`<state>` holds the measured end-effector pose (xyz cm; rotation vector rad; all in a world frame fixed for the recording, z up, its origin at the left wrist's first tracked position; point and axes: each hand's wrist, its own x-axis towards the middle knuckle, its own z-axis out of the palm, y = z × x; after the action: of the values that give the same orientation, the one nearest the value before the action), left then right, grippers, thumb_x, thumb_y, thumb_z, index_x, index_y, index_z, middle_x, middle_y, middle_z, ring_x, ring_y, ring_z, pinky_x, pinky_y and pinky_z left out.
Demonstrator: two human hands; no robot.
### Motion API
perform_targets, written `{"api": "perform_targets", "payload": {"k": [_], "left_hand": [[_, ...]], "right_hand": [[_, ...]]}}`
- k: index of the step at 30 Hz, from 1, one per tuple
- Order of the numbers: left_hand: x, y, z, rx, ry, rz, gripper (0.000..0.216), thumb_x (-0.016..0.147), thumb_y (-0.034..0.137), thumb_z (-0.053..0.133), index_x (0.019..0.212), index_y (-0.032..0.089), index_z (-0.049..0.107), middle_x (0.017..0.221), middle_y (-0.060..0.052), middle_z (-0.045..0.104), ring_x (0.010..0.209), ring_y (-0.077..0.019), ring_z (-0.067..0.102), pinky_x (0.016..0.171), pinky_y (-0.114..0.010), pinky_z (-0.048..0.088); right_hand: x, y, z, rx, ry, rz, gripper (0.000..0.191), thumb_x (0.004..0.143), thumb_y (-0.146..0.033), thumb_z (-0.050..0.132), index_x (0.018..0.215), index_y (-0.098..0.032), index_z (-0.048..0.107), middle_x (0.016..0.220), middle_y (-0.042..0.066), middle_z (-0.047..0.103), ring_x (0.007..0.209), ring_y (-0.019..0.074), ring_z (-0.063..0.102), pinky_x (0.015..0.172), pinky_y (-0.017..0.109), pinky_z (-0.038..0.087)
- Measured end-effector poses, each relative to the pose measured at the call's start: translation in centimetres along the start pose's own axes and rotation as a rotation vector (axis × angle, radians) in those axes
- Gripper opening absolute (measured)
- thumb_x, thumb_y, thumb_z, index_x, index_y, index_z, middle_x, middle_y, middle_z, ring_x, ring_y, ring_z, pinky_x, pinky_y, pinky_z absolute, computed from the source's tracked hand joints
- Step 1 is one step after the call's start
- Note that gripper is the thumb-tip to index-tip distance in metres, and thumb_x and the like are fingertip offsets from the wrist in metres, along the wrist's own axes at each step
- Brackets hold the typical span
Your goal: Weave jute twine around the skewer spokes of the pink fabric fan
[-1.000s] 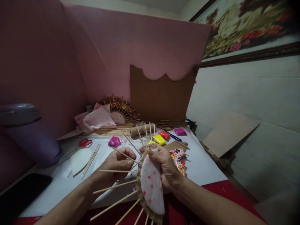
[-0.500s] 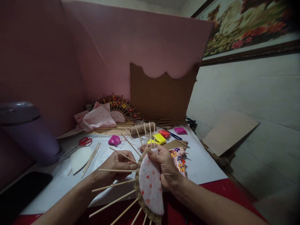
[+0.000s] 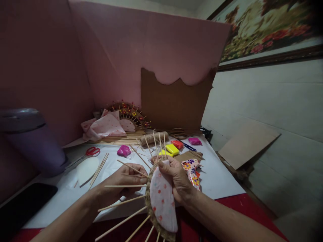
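A half-round fan piece (image 3: 164,198) is held up in front of me. White cloth with small red flowers covers its face, and braided twine edges its curve. Thin wooden sticks (image 3: 121,222) radiate from that edge. My right hand (image 3: 176,176) grips the upper part, thumb on the cloth and fingers behind. My left hand (image 3: 130,178) is at the curved edge, thumb and forefinger pinched together between two sticks. What lies in that pinch is too small to make out.
Red-handled scissors (image 3: 92,152), a white cut-out (image 3: 87,171) and loose sticks (image 3: 99,170) lie left. Beyond my hands are a twine roll (image 3: 148,139) and yellow packets (image 3: 172,149). A decorated fan (image 3: 133,114) stands behind. A purple tumbler (image 3: 37,144) and dark phone-like slab (image 3: 30,201) are at far left.
The fan piece has tipped very slightly, its lower sticks shifting a little downward. Both hands keep nearly the same grip and place.
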<state>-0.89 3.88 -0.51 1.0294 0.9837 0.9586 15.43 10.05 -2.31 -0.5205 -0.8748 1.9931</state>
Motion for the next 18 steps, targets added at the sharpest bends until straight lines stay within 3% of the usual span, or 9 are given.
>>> {"api": "perform_targets", "payload": {"k": [8, 18], "left_hand": [[0.04, -0.07, -0.77, -0.014, 0.024, 0.040, 0.012, 0.067, 0.024, 0.067, 0.070, 0.014, 0.061, 0.041, 0.008, 0.039, 0.033, -0.0024, 0.021, 0.034, -0.018, 0.013], [0.16, -0.20, -0.86, -0.021, 0.049, -0.015, 0.016, 0.063, 0.026, 0.071, 0.064, 0.013, 0.061, 0.040, 0.008, 0.038, 0.035, -0.0029, 0.022, 0.036, -0.019, 0.012]], "right_hand": [[-0.41, 0.22, -0.48, 0.121, -0.091, 0.477, 0.035, 0.047, -0.029, 0.081, 0.067, -0.011, 0.058, 0.059, 0.004, 0.066, 0.052, 0.0152, 0.059, 0.057, 0.028, 0.045], [-0.62, 0.20, -0.45, 0.125, -0.149, 0.363, 0.033, 0.059, -0.018, 0.073, 0.091, -0.017, 0.062, 0.063, 0.002, 0.068, 0.054, 0.0145, 0.060, 0.057, 0.027, 0.044]]}}
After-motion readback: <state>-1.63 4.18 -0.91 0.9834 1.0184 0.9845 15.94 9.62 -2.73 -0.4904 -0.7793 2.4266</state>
